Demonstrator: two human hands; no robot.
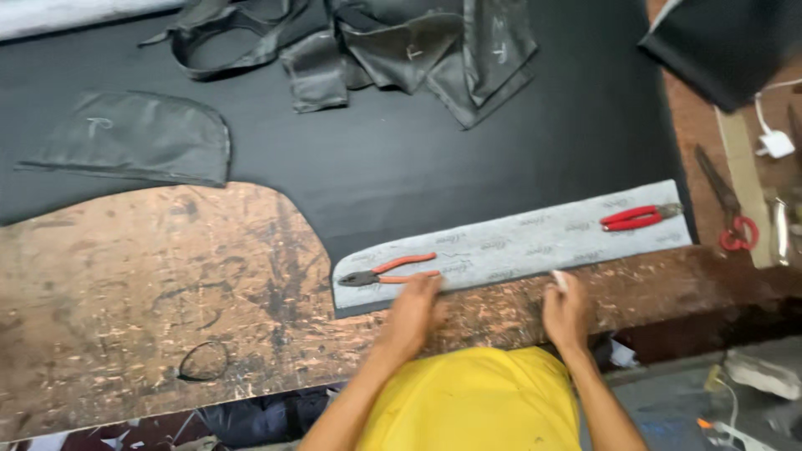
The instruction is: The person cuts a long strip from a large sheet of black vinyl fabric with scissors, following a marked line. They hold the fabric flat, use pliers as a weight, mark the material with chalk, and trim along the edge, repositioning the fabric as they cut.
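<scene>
A long grey patterned template strip (518, 242) lies on a large sheet of black material (393, 159) spread over a worn wooden worktable (150, 284). My left hand (415, 311) presses flat on the strip's near edge, just below orange-handled pliers (391, 270) that rest on the strip's left end. My right hand (565, 307) pinches a small white piece of chalk (559, 280) against the strip's near edge. Red-handled pliers (639, 218) sit on the strip's right end.
Cut black pieces lie on the sheet: a rounded one (138, 138) at left, several folded ones (401, 50) at the back. Red-handled scissors (725, 209), a white charger plug (775, 144) and a black bag (727, 42) are at right. A black loop (203, 361) lies on the wood.
</scene>
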